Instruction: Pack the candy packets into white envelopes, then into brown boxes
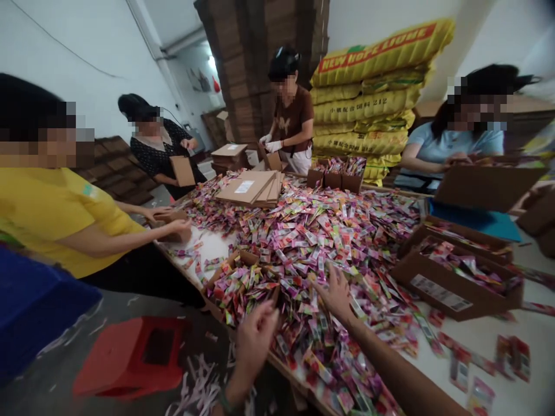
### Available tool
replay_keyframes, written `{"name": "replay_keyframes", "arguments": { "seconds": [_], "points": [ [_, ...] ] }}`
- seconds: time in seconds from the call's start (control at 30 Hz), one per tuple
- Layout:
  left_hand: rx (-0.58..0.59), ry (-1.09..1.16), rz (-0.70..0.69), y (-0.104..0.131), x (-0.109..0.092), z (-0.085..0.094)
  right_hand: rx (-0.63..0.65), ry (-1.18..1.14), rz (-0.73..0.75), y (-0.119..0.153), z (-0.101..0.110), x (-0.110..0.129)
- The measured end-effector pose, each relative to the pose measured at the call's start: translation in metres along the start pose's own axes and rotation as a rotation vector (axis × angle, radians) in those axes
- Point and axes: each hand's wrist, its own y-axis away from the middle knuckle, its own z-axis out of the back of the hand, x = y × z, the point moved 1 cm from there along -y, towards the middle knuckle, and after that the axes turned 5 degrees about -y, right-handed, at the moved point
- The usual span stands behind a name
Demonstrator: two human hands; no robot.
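Note:
My left hand (259, 330) is at the near edge of the table, just in front of an open cardboard box (223, 270) filled with small colourful packets. Its fingers are curled in and slightly blurred; whatever they may hold is hidden. Spread fingers show on my right hand (337, 293), which reaches over the large heap of small packets (321, 231) to the right of that box. Nothing is visible in its grasp. The packets are flat strips, mostly pink, purple, red and green.
Packet-filled boxes (451, 289) stand at right, with loose packets around them. Flat cardboard (247, 186) lies on the heap. Several people work around the table, one in a yellow shirt (69, 214). A red stool (130, 358) and a blue container (39, 312) are at lower left.

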Motion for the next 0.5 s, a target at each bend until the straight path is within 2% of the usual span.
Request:
{"name": "replay_keyframes", "arguments": {
  "seconds": [0.1,0.2,0.27,0.4,0.5],
  "points": [
    [-0.139,0.038,-0.001,-0.068,-0.031,0.046,0.018,0.26,0.067,-0.031,-0.001,0.017],
    [-0.181,0.102,0.041,-0.142,-0.056,0.07,0.175,0.442,0.073,-0.065,-0.014,0.002],
    [-0.174,0.136,0.094,-0.19,-0.069,0.076,0.202,0.501,0.076,-0.079,-0.029,-0.018],
    [-0.129,0.143,0.196,-0.275,-0.087,0.073,0.054,0.546,0.118,-0.083,-0.062,-0.055],
    [-0.102,0.16,0.289,-0.331,-0.089,0.067,0.008,0.562,0.15,-0.081,-0.076,-0.075]
  ]
}}
